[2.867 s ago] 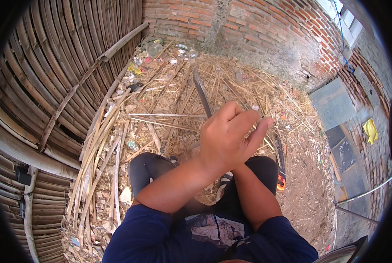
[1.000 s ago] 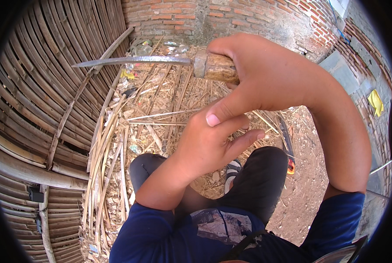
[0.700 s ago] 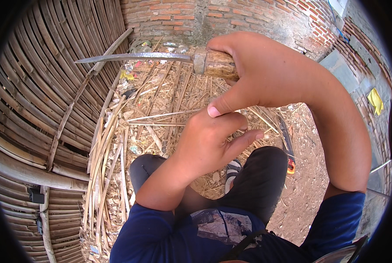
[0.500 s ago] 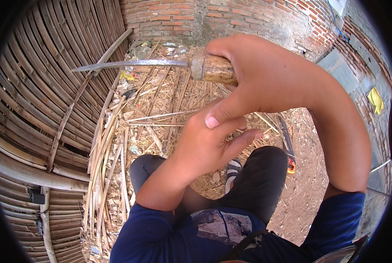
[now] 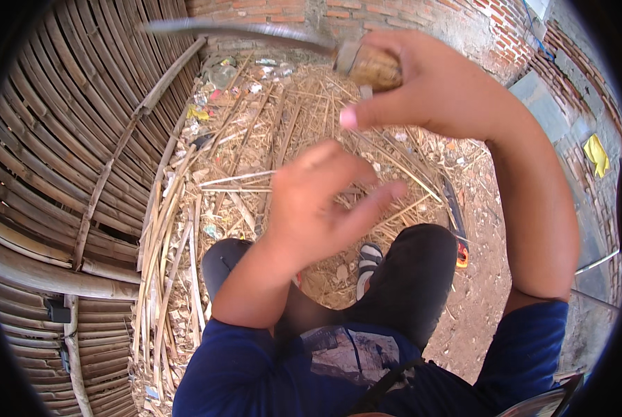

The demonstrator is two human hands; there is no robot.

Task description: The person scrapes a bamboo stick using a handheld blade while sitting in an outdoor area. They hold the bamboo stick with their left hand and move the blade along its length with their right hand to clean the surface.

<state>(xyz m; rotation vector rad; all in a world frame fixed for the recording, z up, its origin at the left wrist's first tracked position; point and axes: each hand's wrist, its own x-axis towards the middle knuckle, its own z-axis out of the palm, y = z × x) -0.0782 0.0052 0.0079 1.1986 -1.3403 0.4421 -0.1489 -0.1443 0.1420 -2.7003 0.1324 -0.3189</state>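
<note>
My right hand (image 5: 422,80) grips a knife by its thick wooden handle (image 5: 377,66), with the thumb stretched out away from it. A metal collar joins the handle to the long, slightly curved blade (image 5: 255,30), which points left and is blurred. Below and left of it, my left hand (image 5: 318,201) hangs in front of my lap, apart from the knife. Its fingers are bent and smeared by motion, the thumb stands away from them, and nothing shows in it.
Bamboo strips (image 5: 161,271) and straw litter the ground ahead and left. A bamboo slat wall (image 5: 60,139) rises on the left, a brick wall (image 5: 276,12) at the back. Beside my right knee lies a long dark tool with an orange-and-black handle (image 5: 462,254). A yellow cloth (image 5: 596,154) is far right.
The knife in my right hand has moved up and slightly right, its blade tilting. My right thumb has parted from my left hand, which has shifted slightly left and down.
</note>
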